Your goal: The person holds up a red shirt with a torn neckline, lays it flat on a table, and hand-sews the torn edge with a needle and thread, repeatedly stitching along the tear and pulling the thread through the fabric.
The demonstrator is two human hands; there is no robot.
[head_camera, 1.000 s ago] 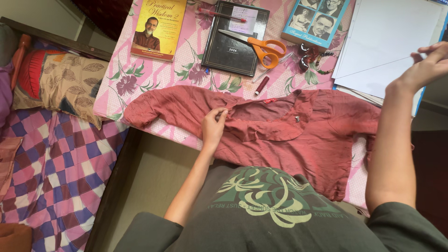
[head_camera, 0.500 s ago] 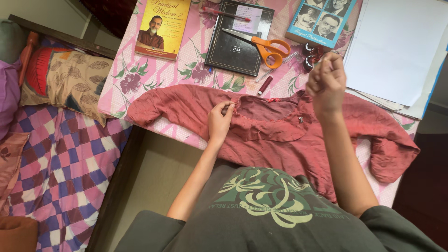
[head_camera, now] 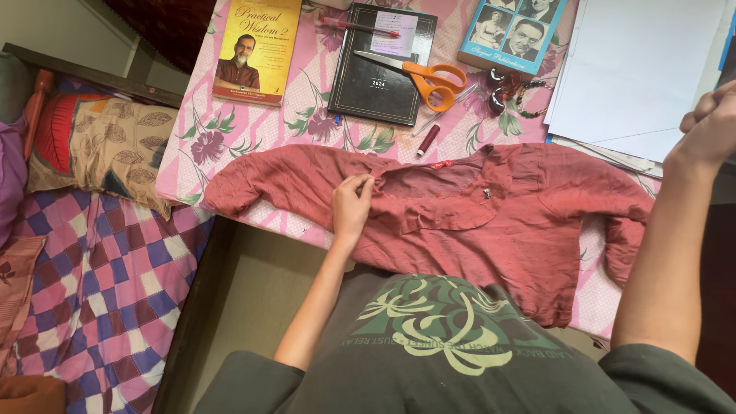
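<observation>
A red garment (head_camera: pixel 491 222) lies spread across a table under a pink flowered cloth (head_camera: pixel 230 138), its neckline facing the far side. My left hand (head_camera: pixel 351 205) pinches the fabric at the left side of the neckline. My right hand (head_camera: pixel 709 123) is lifted at the right edge of the view, well away from the garment, with its fingers closed. Nothing I can make out shows in those fingers. A small dark red tube-shaped item (head_camera: pixel 428 140) lies just beyond the collar.
Orange-handled scissors (head_camera: pixel 429 77) rest on a black diary (head_camera: pixel 376 73). A yellow book (head_camera: pixel 257 50), a blue book (head_camera: pixel 510 34) and white sheets of paper (head_camera: pixel 636 69) lie further back. On the left are a bed with a checked quilt (head_camera: pixel 100 284) and a leaf-print pillow (head_camera: pixel 107 146).
My right hand dropped from the far right onto the garment near the collar, then drew back out and up to the right. My left hand kept its pinch on the neckline.
</observation>
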